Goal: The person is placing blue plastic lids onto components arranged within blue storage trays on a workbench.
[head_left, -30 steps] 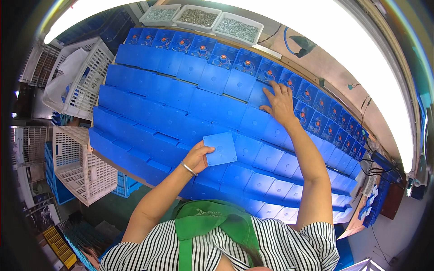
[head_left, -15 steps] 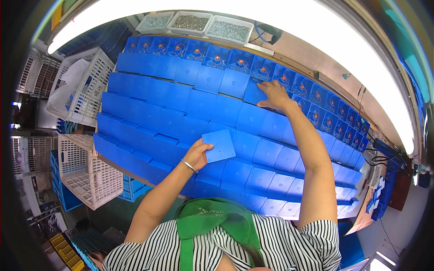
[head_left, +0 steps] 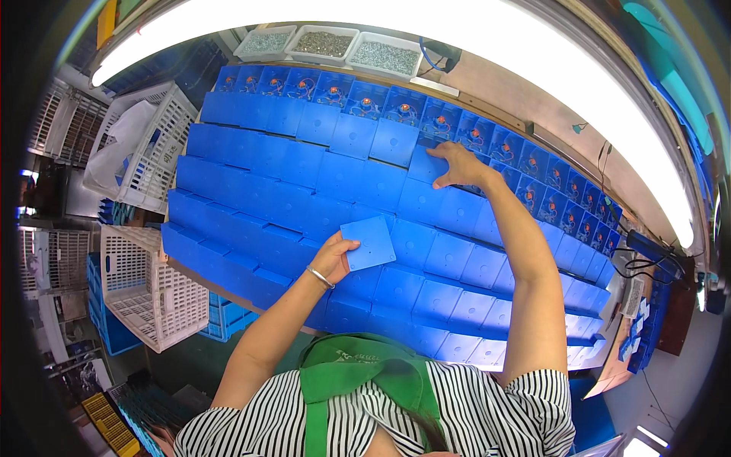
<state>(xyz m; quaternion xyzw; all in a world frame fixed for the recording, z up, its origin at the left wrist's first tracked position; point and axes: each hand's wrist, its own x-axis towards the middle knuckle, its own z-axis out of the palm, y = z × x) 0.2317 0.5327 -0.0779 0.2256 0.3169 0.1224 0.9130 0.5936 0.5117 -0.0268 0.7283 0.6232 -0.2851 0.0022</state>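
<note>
My left hand [head_left: 333, 257] grips a blue square cover plate [head_left: 368, 242] by its left edge, thumb on top, above the rows of blue boxes. Farther off, my right hand [head_left: 459, 165] has thumb and fingers spread over another blue cover plate [head_left: 423, 163], which lies on a box in the second row. Its fingertips are at the plate's right side, and I see nothing held between them. Nearby, uncovered blue boxes [head_left: 439, 116] hold wires and a small orange-red part. Most nearer rows of boxes [head_left: 358, 177] have flat blue covers on.
White trays of small metal parts [head_left: 384, 55] stand behind the far row. A bright tube lamp [head_left: 487, 30] arches over the bench's far side. At left are white plastic crates [head_left: 156, 293], and a dark device with black cables [head_left: 647, 255] sits at right.
My right thumb and fingers have spread a little wider at the plate, with the thumb shifted slightly nearer. My left hand keeps its plate in about the same place.
</note>
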